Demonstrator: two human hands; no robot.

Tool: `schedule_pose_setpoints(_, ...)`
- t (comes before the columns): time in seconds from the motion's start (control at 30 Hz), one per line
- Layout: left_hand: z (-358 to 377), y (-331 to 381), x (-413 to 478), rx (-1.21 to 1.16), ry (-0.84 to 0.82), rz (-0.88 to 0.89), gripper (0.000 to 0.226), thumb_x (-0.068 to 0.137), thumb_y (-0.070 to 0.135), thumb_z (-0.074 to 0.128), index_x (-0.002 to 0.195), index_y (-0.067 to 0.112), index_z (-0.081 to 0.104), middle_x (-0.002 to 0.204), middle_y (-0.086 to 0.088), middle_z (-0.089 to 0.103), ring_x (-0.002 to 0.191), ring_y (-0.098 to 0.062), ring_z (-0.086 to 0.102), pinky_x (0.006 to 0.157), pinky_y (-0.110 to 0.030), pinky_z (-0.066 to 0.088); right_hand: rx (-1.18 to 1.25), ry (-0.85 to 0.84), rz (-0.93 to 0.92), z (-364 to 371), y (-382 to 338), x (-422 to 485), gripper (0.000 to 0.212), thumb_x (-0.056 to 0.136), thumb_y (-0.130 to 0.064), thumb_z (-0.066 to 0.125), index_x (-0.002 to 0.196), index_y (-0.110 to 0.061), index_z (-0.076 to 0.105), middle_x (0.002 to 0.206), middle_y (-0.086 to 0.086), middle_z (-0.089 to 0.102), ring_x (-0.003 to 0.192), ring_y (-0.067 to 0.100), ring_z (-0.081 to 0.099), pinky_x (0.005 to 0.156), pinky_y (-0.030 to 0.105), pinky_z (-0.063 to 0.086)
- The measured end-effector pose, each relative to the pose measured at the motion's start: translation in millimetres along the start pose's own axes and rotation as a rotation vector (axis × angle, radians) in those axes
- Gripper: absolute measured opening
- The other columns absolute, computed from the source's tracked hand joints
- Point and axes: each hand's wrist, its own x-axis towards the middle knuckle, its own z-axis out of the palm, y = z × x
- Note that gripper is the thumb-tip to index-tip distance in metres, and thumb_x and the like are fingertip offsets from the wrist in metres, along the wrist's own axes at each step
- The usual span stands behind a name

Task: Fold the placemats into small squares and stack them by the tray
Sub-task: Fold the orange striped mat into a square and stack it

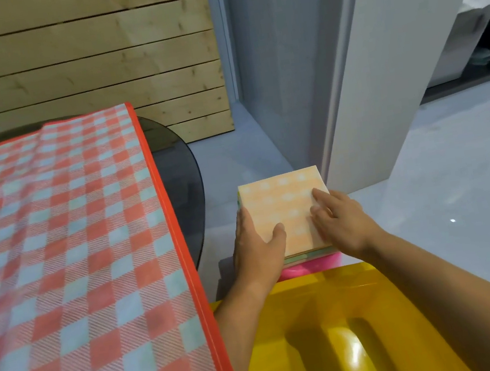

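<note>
where your hands meet: a folded orange checked placemat lies as a small square on top of a stack of folded placemats, its edges roughly in line with the layers below.
stack position: it sits on a pink plastic object, just beyond the far edge of the yellow tray; green and pale layers show along its left and near edges.
your left hand: it grasps the stack at its left side, with the fingers curled down over the edge and the thumb lying on the orange top.
your right hand: released and grasping nothing; its fingers rest nearly flat on the right part of the orange square.
tray: glossy, moulded with ridges, it fills the near foreground below your forearms.
red checked mat: unfolded and red-bordered, it is spread flat over the dark glass table to your left, apart from the stack.
background: a wooden slat panel stands behind the table, and grey floor shows on the right.
</note>
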Motion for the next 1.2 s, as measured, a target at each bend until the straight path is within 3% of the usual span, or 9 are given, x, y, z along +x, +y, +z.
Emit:
schedule_pose_setpoints(0.23,0,1,3,-0.045,0.012,-0.010,0.074,0.100,0.043,0.056,0.158,0.039,0.011,0.157,0.009,0.038,0.134,-0.018,0.048,0.091,-0.027,0.049,0.054,-0.039,0.000,6,5,3,0.058,0.103,-0.050,0.029,0.156,-0.029,0.017,0.160,-0.004,0.018,0.137,0.026,0.038,0.106,0.046,0.046)
schedule_pose_setpoints(0.4,0,3,-1,-0.070,0.046,-0.009,0.077,0.099,0.044,0.058,0.157,0.041,0.008,0.156,0.009,0.037,0.133,-0.018,0.049,0.097,-0.036,0.055,0.080,0.003,-0.004,6,10,4,0.061,0.101,-0.053,0.032,0.156,-0.034,0.014,0.162,-0.008,0.014,0.140,0.025,0.034,0.105,0.046,0.047)
schedule_pose_setpoints(0.53,0,9,-12,-0.065,0.099,0.008,0.076,0.099,0.042,0.058,0.157,0.038,0.008,0.160,0.009,0.029,0.141,-0.019,0.039,0.100,-0.031,0.044,0.077,0.074,-0.005,-1,10,-1,0.061,0.100,-0.056,0.035,0.155,-0.038,0.018,0.164,-0.003,0.011,0.147,0.027,0.024,0.111,0.050,0.040)
schedule_pose_setpoints(0.67,-1,21,-32,-0.046,0.179,0.062,0.074,0.093,0.050,0.054,0.152,0.042,0.009,0.162,0.007,0.026,0.142,-0.022,0.039,0.109,-0.046,0.048,0.092,0.164,-0.054,-21,-2,-19,0.052,0.102,-0.047,0.040,0.152,-0.035,0.029,0.157,0.000,0.028,0.139,0.025,0.037,0.106,0.043,0.043)
schedule_pose_setpoints(0.8,3,42,-72,-0.067,0.185,0.096,0.072,0.092,0.051,0.051,0.150,0.043,0.010,0.163,0.008,0.023,0.147,-0.020,0.033,0.112,-0.047,0.045,0.041,0.218,-0.025,-45,-17,-44,0.055,0.100,-0.051,0.040,0.151,-0.031,0.034,0.159,-0.002,0.027,0.139,0.025,0.039,0.105,0.040,0.042)
schedule_pose_setpoints(0.9,-1,67,-110,-0.166,0.050,0.060,0.064,0.102,0.042,0.051,0.152,0.044,0.010,0.163,0.011,0.021,0.145,-0.018,0.033,0.110,-0.040,0.048,0.055,0.257,-0.058,-68,-43,-71,0.050,0.100,-0.050,0.039,0.143,-0.024,0.047,0.149,0.000,0.043,0.126,0.020,0.050,0.093,0.032,0.043)
schedule_pose_setpoints(1.03,-33,115,-166,-0.315,-0.131,0.025,0.057,0.105,0.039,0.047,0.154,0.040,0.018,0.161,0.011,0.027,0.139,-0.014,0.038,0.104,-0.021,0.043,0.134,0.258,-0.148,-101,-98,-113,0.035,0.104,-0.040,0.038,0.118,-0.019,0.063,0.117,-0.003,0.065,0.093,0.006,0.055,0.079,0.025,0.041)
schedule_pose_setpoints(1.13,-74,141,-191,-0.370,-0.174,0.074,0.054,0.105,0.039,0.048,0.154,0.036,0.026,0.159,0.009,0.033,0.135,-0.011,0.039,0.114,-0.033,0.039,0.243,0.250,-0.178,-116,-144,-143,0.038,0.104,-0.040,0.040,0.113,-0.017,0.068,0.107,-0.005,0.068,0.099,0.011,0.061,0.088,0.033,0.048)
schedule_pose_setpoints(1.2,-113,150,-199,-0.381,-0.164,0.118,0.048,0.104,0.037,0.050,0.149,0.034,0.034,0.153,0.008,0.041,0.128,-0.009,0.044,0.106,-0.031,0.045,0.278,0.234,-0.213,-118,-175,-159,0.038,0.103,-0.042,0.041,0.112,-0.019,0.069,0.107,-0.007,0.069,0.103,0.012,0.062,0.098,0.042,0.049)
